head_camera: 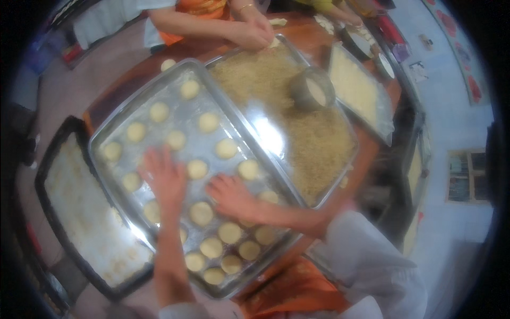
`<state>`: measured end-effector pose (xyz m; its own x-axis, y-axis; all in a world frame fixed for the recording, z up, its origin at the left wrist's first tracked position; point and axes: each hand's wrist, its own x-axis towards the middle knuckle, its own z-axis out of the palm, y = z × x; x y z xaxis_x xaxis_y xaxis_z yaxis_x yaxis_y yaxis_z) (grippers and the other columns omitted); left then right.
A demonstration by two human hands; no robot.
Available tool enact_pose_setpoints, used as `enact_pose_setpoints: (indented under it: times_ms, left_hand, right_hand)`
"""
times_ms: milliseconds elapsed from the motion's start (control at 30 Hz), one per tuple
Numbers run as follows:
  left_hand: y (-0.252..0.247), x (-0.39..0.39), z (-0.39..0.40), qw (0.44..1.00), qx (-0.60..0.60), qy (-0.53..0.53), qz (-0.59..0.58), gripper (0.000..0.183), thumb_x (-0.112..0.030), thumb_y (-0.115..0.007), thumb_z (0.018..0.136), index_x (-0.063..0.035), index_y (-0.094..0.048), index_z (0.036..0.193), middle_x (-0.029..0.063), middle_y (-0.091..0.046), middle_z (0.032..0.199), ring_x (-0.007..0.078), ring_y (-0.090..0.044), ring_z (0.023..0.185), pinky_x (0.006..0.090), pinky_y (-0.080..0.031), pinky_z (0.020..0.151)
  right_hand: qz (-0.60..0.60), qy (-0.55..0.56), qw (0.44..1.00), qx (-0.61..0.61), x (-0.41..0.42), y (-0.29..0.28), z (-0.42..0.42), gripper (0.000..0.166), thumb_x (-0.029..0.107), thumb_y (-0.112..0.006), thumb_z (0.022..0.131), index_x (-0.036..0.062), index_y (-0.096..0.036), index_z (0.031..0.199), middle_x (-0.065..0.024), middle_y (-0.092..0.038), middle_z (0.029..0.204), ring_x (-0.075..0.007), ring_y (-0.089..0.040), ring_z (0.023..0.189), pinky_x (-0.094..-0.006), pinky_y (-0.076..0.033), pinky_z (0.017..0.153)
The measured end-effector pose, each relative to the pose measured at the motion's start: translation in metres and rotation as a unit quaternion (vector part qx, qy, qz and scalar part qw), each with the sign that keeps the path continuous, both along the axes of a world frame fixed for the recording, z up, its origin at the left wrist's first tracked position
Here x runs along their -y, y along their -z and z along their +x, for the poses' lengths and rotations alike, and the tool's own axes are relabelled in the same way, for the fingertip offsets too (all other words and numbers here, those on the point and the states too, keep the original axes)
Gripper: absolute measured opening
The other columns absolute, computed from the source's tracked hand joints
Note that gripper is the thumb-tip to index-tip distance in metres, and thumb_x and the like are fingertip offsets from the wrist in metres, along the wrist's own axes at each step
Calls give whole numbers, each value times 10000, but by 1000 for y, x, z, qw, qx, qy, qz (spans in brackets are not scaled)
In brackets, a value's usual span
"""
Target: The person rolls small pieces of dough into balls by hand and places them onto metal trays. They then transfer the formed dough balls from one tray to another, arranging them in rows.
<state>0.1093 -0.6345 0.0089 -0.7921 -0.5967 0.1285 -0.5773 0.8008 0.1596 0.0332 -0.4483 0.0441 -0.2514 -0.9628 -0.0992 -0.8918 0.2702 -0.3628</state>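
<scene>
A large metal tray (175,207) lies before me with several pale dough rounds (201,213) spread over it. Those at the near end look flatter and sit closer together; farther off, the dough balls (208,122) stand apart. My left hand (164,175) is palm down over the tray's middle, fingers spread, among several balls; whatever lies beneath its palm is hidden. To its right, my right hand (231,195) rests low over the tray with fingers bent. A sliver of dough may show by its fingertips, but blur hides whether it grips anything.
Right of my tray, a second tray (322,155) holds tan crumbs and a metal bowl (314,89). A co-worker's hands (255,34) handle dough at its far edge. A dark-rimmed baking tray (91,215) stands at left. A tray of pale yellow pieces (356,89) lies far right.
</scene>
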Motion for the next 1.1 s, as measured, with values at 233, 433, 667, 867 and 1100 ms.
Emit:
enact_pose_setpoints:
  times_ms: [233, 433, 667, 867, 1100]
  left_hand:
    - [10, -6, 4, 999, -40, -8, 32, 596, -373, -494, 879, -151, -348, 1413, 193, -278, 1465, 349, -200, 1379, 588, -56, 1098]
    - [3, 0, -6, 998, -50, -9, 43, 579, -383, -484, 886, -157, -361, 1405, 184, -258, 1474, 340, -198, 1378, 582, -53, 1101]
    - [5, 0, -3, 997, -55, -15, 48, 571, -392, -483, 887, -153, -375, 1394, 187, -262, 1471, 341, -200, 1377, 575, -53, 1104]
    - [4, -1, -11, 997, -52, -14, 48, 572, -393, -479, 889, -145, -380, 1394, 197, -272, 1466, 351, -212, 1371, 573, -59, 1104]
    - [6, 11, 4, 994, -97, -36, 35, 548, -338, -557, 856, -106, -441, 1339, 198, -353, 1412, 348, -256, 1348, 538, -154, 1090]
  right_hand:
    - [-51, 19, 986, 159, 0, -11, -23, 426, 222, -667, 709, 26, -552, 1070, -161, -522, 1099, -346, -478, 1020, -447, -418, 861]
    - [-105, 107, 989, -21, 20, -15, -97, 484, 208, -695, 739, 45, -522, 1160, -163, -503, 1183, -347, -461, 1094, -436, -395, 927]
    - [-81, 63, 994, -42, 33, 0, -100, 407, 204, -663, 773, 63, -534, 1133, -128, -503, 1218, -318, -465, 1108, -427, -381, 927]
    - [-186, 100, 965, -159, 88, 17, -113, 431, 270, -551, 875, 86, -476, 1258, -113, -454, 1323, -278, -394, 1250, -467, -304, 1015]
    - [-94, 102, 976, -170, 101, 37, -93, 559, 375, -450, 927, 112, -325, 1405, -80, -329, 1455, -228, -284, 1352, -525, -173, 1096]
